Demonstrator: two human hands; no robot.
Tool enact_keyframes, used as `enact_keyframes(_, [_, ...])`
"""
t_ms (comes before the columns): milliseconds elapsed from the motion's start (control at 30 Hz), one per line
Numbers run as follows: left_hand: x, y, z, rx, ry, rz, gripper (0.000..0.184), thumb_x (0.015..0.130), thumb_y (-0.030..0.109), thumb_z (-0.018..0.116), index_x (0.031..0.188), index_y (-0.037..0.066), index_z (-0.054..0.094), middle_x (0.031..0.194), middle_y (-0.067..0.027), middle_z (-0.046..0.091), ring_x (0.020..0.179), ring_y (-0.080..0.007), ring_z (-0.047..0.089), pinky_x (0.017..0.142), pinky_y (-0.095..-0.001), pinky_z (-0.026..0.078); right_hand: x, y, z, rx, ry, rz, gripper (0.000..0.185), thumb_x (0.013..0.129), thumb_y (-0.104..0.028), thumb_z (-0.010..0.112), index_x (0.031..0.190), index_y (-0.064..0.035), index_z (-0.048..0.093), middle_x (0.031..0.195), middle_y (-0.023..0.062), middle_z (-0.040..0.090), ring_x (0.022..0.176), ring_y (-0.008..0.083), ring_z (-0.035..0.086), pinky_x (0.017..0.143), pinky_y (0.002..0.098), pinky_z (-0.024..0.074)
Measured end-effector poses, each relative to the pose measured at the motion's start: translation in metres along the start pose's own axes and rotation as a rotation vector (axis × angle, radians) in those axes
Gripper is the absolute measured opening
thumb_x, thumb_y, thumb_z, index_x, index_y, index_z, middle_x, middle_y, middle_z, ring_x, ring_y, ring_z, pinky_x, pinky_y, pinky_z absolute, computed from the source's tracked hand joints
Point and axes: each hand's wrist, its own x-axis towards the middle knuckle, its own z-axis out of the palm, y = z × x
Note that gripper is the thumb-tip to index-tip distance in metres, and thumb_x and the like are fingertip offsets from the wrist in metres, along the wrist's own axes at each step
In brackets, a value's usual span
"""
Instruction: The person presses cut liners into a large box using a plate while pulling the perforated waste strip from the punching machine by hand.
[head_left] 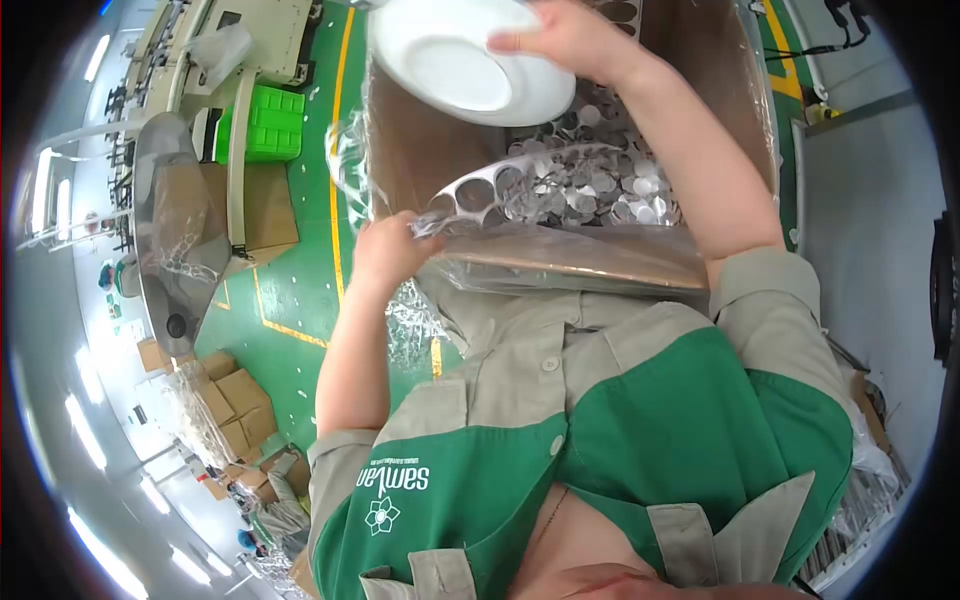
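Note:
A large cardboard box [710, 60] lined with clear plastic film [560, 250] stands in front of me. Many silvery discs [640, 190] lie inside it. My right hand [575, 40] grips the rim of a white round bowl [470, 75], tilted over the far left part of the box. My left hand [395, 250] is closed at the box's near left corner, on crumpled clear plastic film or the end of a strip with round holes [475, 193]; which of the two is hard to tell. That strip reaches right, over the discs.
A bright green crate [272, 123] and a grey machine [280, 35] stand at the upper left. Cardboard boxes [238, 400] are stacked at the lower left, near another person [280, 515]. Yellow lines mark the green floor [310, 290]. A grey wall panel [870, 200] rises at the right.

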Motion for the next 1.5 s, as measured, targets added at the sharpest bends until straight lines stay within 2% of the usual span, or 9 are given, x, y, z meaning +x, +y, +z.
enact_keyframes(233, [-0.099,-0.004,-0.036,-0.222,0.633,0.685,0.022,0.052,0.001,0.064,0.072,0.011,0.065,0.085,-0.0037,0.059,0.067,-0.0208,0.056,0.058,-0.0301,0.044,-0.005,0.094,0.011,1.319,-0.656,0.173,0.051,0.086,-0.04,0.054,0.122,-0.004,0.047,0.119,0.0092,0.054,0.108,0.0197,0.053,0.095,0.0383,0.0415])
enact_keyframes(367, [-0.124,-0.023,-0.032,-0.266,0.76,0.643,0.018,0.052,0.007,0.067,0.07,0.007,0.068,0.085,-0.006,0.059,0.065,-0.018,0.053,0.055,-0.028,0.041,-0.08,0.245,-0.002,-0.748,-0.235,0.607,0.04,0.076,-0.03,0.064,0.108,-0.0062,0.061,0.103,0.015,0.062,0.097,0.0282,0.059,0.081,0.0383,0.0454])
enact_keyframes(567, [-0.125,-0.047,-0.02,-0.429,0.774,0.528,0.016,0.055,0.006,0.067,0.071,0.004,0.067,0.087,-0.0095,0.057,0.072,-0.0183,0.052,0.063,-0.0269,0.041,-0.041,0.201,-0.017,-0.942,-0.069,0.533,0.032,0.073,-0.03,0.063,0.097,-0.0085,0.065,0.098,0.0134,0.064,0.089,0.0293,0.061,0.077,0.0399,0.0477])
enact_keyframes(867, [-0.194,-0.094,-0.059,-0.385,1.257,0.732,0.024,0.071,0.027,0.066,0.072,0.005,0.056,0.1,-0.0194,0.053,0.089,-0.0342,0.055,0.071,-0.041,0.048,-0.014,0.111,0.014,1.112,-0.545,0.283,0.058,0.084,-0.036,0.059,0.129,-0.0049,0.039,0.124,0.0079,0.051,0.111,0.0195,0.051,0.096,0.037,0.0417])
enact_keyframes(967, [-0.251,-0.145,-0.049,-0.591,1.529,0.496,0.033,0.075,0.03,0.057,0.093,0.003,0.052,0.107,-0.0185,0.053,0.096,-0.0316,0.054,0.077,-0.0414,0.048,-0.051,0.211,0.007,-0.747,-0.272,0.544,0.031,0.081,-0.026,0.061,0.102,-0.0041,0.061,0.098,0.0159,0.063,0.092,0.0281,0.061,0.08,0.0385,0.048])
enact_keyframes(1067, [-0.288,-0.209,-0.029,-0.906,1.728,-0.046,0.048,0.079,0.033,0.048,0.114,0.0,0.049,0.114,-0.0176,0.053,0.103,-0.0291,0.053,0.083,-0.0418,0.047,-0.088,0.28,0.002,-1.014,-0.008,0.655,0.027,0.073,-0.024,0.064,0.093,-0.005,0.066,0.093,0.0186,0.063,0.089,0.0321,0.061,0.077,0.0411,0.048])
enact_keyframes(1200, [-0.236,-0.247,0.003,-0.85,1.442,-0.501,0.038,0.078,0.008,0.041,0.112,-0.001,0.055,0.102,-0.0136,0.059,0.089,-0.0266,0.057,0.077,-0.0337,0.049,-0.044,0.244,-0.011,-0.872,-0.284,0.553,0.033,0.07,-0.03,0.067,0.092,-0.0047,0.065,0.093,0.0186,0.063,0.087,0.0316,0.061,0.076,0.0408,0.0475])
enact_keyframes(1300, [-0.201,-0.338,0.048,0.003,-0.368,-1.013,0.065,0.063,0.012,0.074,0.12,-0.003,0.048,0.113,-0.015,0.056,0.097,-0.0243,0.055,0.077,-0.0381,0.047,-0.008,0.167,-0.001,-0.777,-0.212,0.292,0.04,0.071,-0.036,0.066,0.094,-0.0034,0.065,0.091,0.0172,0.064,0.085,0.0306,0.061,0.075,0.0388,0.0471])
enact_keyframes(1500, [-0.079,-0.095,-0.058,-0.434,0.438,-0.055,0.074,0.065,0.019,0.077,0.127,-0.001,0.043,0.129,-0.0195,0.046,0.122,-0.0278,0.042,0.099,-0.0372,0.035,0.005,0.036,0.009,-0.407,-0.026,0.054,0.036,0.076,-0.036,0.062,0.095,-0.0051,0.065,0.088,0.0137,0.066,0.083,0.0241,0.062,0.075,0.0348,0.0467])
